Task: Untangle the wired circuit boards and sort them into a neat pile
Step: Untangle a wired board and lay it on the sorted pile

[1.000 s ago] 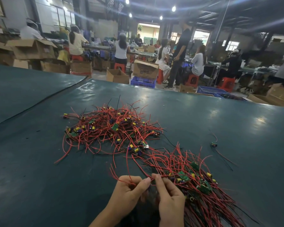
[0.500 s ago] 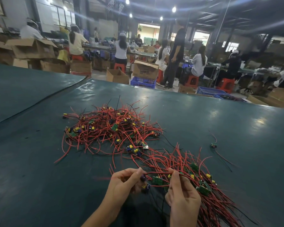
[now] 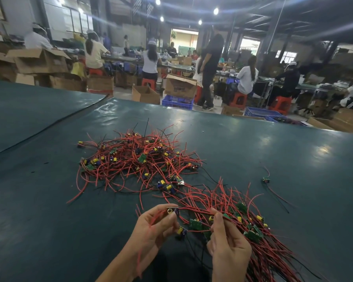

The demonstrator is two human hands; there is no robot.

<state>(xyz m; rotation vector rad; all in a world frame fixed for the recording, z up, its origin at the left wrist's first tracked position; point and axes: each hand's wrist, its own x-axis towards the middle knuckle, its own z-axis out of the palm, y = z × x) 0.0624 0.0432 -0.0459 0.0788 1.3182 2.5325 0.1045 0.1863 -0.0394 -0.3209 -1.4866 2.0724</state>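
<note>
Ok so the tangled heap sits mid-desk, and I'll place everything else off that. Just on the near side of it, the left hand has its fingers curled, pinching one small board by its edge. Right of that, the right hand pinches what looks like that board's red wire, drawn fairly taut between the two. My worry: the wire seems to cross others, so a hard tug could drag loops out of the neater pile near-right of the heap, or strain the solder joint. The stray board far right of the heap could easily get forgotten.
</note>
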